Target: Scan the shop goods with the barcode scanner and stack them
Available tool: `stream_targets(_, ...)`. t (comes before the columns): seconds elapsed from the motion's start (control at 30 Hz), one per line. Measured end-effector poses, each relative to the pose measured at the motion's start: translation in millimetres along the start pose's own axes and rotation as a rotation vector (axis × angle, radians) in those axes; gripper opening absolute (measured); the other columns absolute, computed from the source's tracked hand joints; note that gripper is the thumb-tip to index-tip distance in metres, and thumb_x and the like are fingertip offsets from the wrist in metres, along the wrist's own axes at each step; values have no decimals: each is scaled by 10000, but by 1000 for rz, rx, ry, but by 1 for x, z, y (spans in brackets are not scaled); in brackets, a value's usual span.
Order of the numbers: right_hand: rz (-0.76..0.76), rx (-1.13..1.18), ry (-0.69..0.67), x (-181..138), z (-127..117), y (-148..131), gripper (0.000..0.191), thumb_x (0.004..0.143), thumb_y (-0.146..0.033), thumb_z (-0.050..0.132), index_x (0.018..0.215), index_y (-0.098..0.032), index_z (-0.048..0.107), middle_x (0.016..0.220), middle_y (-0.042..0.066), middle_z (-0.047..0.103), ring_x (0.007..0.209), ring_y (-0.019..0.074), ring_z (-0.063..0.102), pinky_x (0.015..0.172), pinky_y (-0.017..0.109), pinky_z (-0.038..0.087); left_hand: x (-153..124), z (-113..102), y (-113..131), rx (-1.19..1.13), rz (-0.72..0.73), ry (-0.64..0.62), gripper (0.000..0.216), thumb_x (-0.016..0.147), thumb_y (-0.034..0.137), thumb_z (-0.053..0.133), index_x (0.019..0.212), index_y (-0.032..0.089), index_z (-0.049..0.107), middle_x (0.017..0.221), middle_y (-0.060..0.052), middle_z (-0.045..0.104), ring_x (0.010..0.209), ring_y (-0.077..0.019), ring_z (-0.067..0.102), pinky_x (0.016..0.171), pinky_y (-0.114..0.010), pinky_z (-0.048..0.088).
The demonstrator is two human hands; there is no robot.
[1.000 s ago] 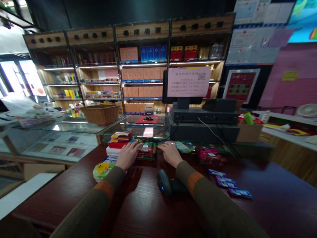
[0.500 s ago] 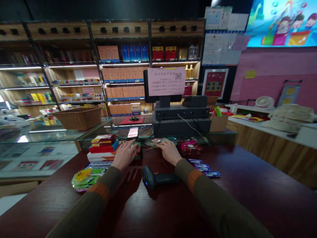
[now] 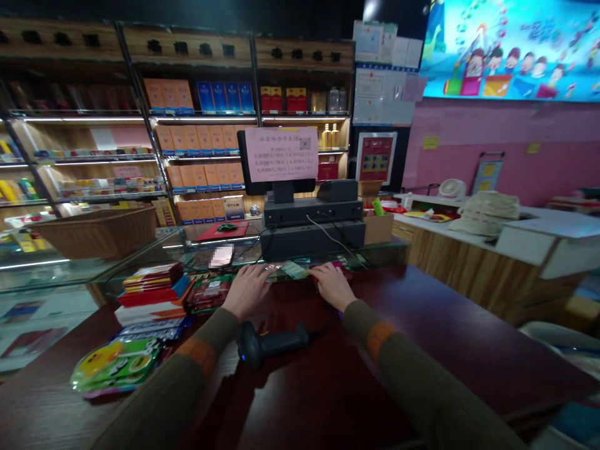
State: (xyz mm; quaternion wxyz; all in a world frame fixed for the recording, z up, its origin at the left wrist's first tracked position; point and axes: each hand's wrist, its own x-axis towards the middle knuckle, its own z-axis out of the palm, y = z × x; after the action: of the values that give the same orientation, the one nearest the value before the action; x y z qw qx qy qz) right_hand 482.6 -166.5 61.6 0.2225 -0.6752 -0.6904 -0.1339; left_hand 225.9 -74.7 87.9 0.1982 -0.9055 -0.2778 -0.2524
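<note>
My left hand [image 3: 248, 291] reaches over the dark red counter, fingers stretched forward and apart. Its fingertips are beside a small shiny packet [image 3: 272, 267]. On the other side, my right hand [image 3: 334, 286] also has its fingers stretched out, the tips at the right end of a pale green packet [image 3: 295, 270]. Whether they touch it I cannot tell. Behind the right hand, a dark red package is mostly hidden. A black barcode scanner [image 3: 269, 345] lies between my forearms. Left of my left hand sits a pile of dark red and green packets [image 3: 210, 292].
A stack of red and orange packs [image 3: 152, 284] stands on the left, with a green cartoon-print package [image 3: 117, 365] nearer. At the back are a phone [image 3: 221, 256] and a cash register [image 3: 312, 234] on a glass case. A wicker basket [image 3: 100, 232] sits far left.
The view has turned right. Both hands have moved right across the counter: the left from the dark packets to the shiny packet, the right away from it to the pale green packet.
</note>
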Motion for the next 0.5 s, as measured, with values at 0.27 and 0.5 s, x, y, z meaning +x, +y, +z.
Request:
stream_targets(0.27,82,-40,11,-14,-8,44,475,914,-99,436,1323,-243,630,1301,63,666,1153,250,482,903,361,358,31,20,32,-39,66,-37,332,915,268,579,1243,252,620,1368,-73,613,1224,-254,570,1057,-438,402)
stream_targets(0.5,147,-60,-13,-21,-9,74,474,915,-106,434,1326,-241,629,1307,71,659,1168,243,480,925,361,344,53,37,58,-35,76,-84,352,919,336,588,1257,241,603,1358,-85,615,1263,-266,543,1091,-448,381)
